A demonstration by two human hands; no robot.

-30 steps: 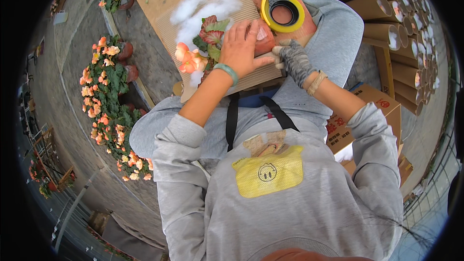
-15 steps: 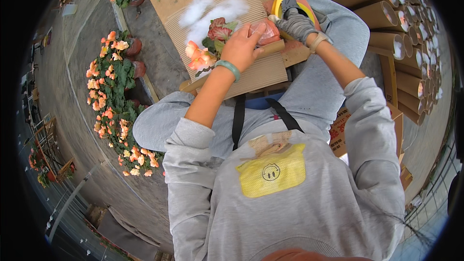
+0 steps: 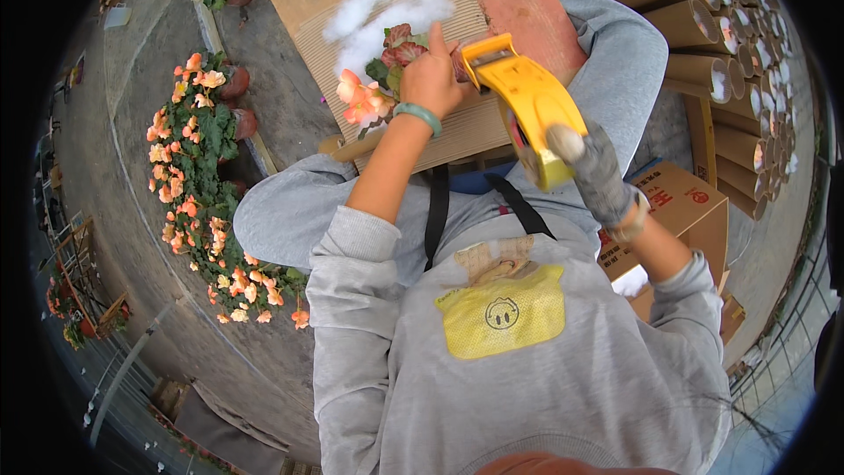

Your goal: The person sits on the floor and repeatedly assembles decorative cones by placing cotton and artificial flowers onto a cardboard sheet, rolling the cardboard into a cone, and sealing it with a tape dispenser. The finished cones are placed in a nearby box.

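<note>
My right hand (image 3: 593,171), in a grey glove, grips a yellow tape dispenser (image 3: 532,92) by its lower end. Its far end reaches over the corrugated cardboard sheet (image 3: 479,136), close to my left hand. Bare, with a green bangle at the wrist, my left hand (image 3: 432,79) is wrapped over the potted begonia (image 3: 403,53), which lies on its side on the sheet. One finger sticks up; the others curl over the pot, mostly hidden by the hand and the dispenser. The peach blossom (image 3: 363,98) points left. White fluffy wadding (image 3: 387,18) lies beyond the leaves.
Under the sheet is a flat cardboard piece (image 3: 527,22) with a reddish area. Several potted begonias (image 3: 198,149) stand along the left. Cardboard tubes (image 3: 673,26) with white stuffing are stacked at the far right. A printed carton (image 3: 677,207) stands beside my right leg.
My right hand has drawn the tape dispenser nearer to me, turning it so its far end lies by my left hand. My left hand has shifted slightly left, with one finger now raised.
</note>
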